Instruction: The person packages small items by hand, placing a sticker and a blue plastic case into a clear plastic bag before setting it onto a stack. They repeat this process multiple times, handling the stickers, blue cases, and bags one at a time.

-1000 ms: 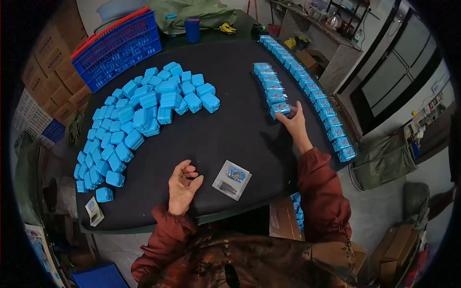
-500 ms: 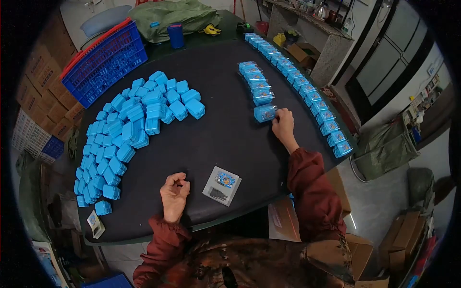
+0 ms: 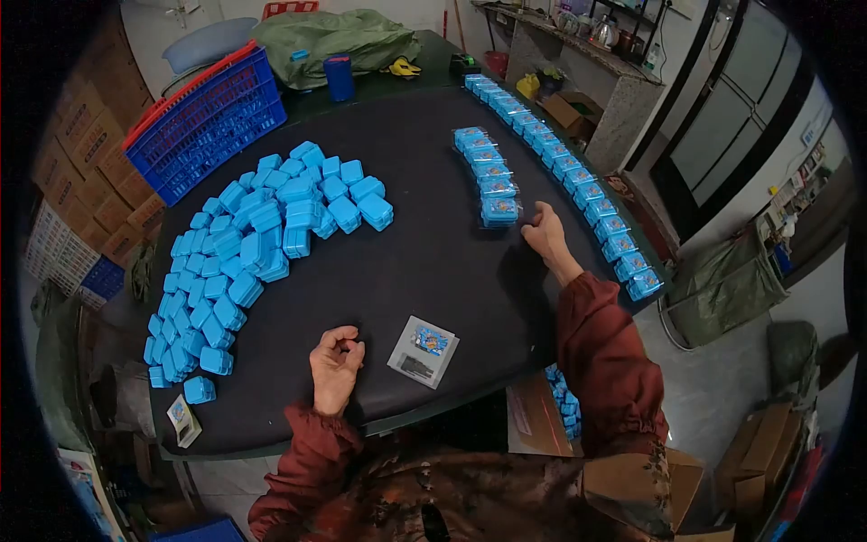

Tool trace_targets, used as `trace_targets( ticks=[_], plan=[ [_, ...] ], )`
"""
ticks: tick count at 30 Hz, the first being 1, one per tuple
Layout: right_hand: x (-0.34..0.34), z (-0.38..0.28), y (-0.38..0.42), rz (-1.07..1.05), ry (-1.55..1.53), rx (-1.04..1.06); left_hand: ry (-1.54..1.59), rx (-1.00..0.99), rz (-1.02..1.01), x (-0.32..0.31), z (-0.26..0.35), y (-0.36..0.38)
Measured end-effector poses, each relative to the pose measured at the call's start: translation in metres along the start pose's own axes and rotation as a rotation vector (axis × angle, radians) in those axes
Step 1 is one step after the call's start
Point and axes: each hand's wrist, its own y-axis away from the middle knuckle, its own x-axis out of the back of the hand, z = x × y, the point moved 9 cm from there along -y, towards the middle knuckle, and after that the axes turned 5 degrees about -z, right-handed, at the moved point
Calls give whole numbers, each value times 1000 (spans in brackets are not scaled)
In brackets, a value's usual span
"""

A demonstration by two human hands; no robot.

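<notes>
My right hand (image 3: 551, 242) is just right of a blue box in clear printed wrap (image 3: 499, 212), apart from it, with thumb and forefinger parted and nothing between them. That box stands at the near end of a short row of wrapped blue boxes (image 3: 490, 170). My left hand (image 3: 337, 370) rests on the table's near side, its fingers curled toward the thumb with nothing visible in them. Between the hands and nearer me lies a flat stack of clear printed bags (image 3: 424, 352). Unwrapped blue boxes (image 3: 262, 217) form a large heap on the left.
A longer row of wrapped boxes (image 3: 589, 192) follows the table's right edge. At the back left stands a blue crate (image 3: 212, 122), with a dark blue cup (image 3: 340, 79) beside it. A small printed packet (image 3: 183, 422) lies at the near left corner. Below the table is an open carton (image 3: 539, 415).
My right hand has let go of the wrapped box and drawn back to the right and slightly down. The box now sits closer in line with its row. The left hand stays curled.
</notes>
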Motion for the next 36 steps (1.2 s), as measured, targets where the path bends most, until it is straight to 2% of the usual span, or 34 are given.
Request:
trace_targets(
  ticks=[2, 5, 7, 12, 16, 19, 21, 22, 24, 28, 30, 32, 36],
  plan=[
    [12, -3, 6, 93, 98, -114, 0, 5, 13, -2, 1, 0],
    [14, -51, 34, 115, 241, -64, -8, 14, 27, -2, -1, 0],
    [-4, -59, 37, 149, 268, -70, -12, 10, 30, -3, -4, 0],
    [-26, -49, 23, 241, 328, -79, -5, -54, 1, 0, -7, 1],
    [-23, -44, 14, 158, 358, -104, -49, -58, 1, 1, -3, 1],
    [-21, -42, 9, 120, 376, -108, -195, 89, -196, -18, 17, 10],
    [-17, -45, 12, 73, 372, -124, -356, 122, -432, -43, 69, 21],
    [-13, -47, 13, 77, 366, -131, -362, 122, -440, -43, 96, 14],
    [-4, -52, 16, 72, 383, -137, -493, 37, -594, -55, 137, -13],
    [1, -56, 18, 89, 370, -122, -623, -358, -460, -53, 164, -133],
    [1, -62, 16, 144, 406, -86, -736, -431, -463, -63, 157, -191],
    [-4, -63, 14, 166, 395, -78, -860, -481, -450, -75, 136, -241],
    [-13, -71, 12, 183, 336, -80, -885, -383, -414, -113, 99, -302]
  ],
)
